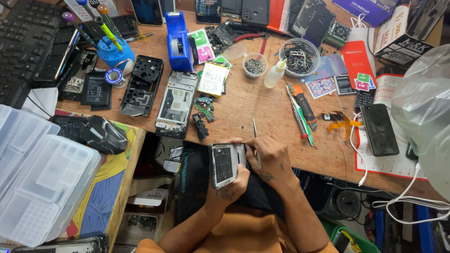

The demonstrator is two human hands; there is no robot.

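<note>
From the head view, low in the centre of the frame, the left hand (233,183) is gripping an opened phone (225,163) from beneath, with its fingers curling round the right edge of the casing and the thumb pressing against the lower side. The phone is sitting just off the near edge of the wooden workbench (262,107), over the person's lap, with its inner face turned up. The right hand (272,161) is lying just beside it on the right, with the fingers pinching a pair of slim metal tweezers (256,140) whose upper end is sticking up over the bench while the lower end is lying along the phone's right edge.

Further up the frame, a stripped phone frame (176,104) is lying on the bench, and a blue tape dispenser (178,43) is standing above it. A small bowl of screws (254,65) and a white squeeze bottle (275,73) are sitting in the upper centre. An orange-handled screwdriver (303,104) is lying right of centre, and a black phone (379,129) is resting on a mat at the right. Clear plastic organiser boxes (40,187) are filling the lower left.
</note>
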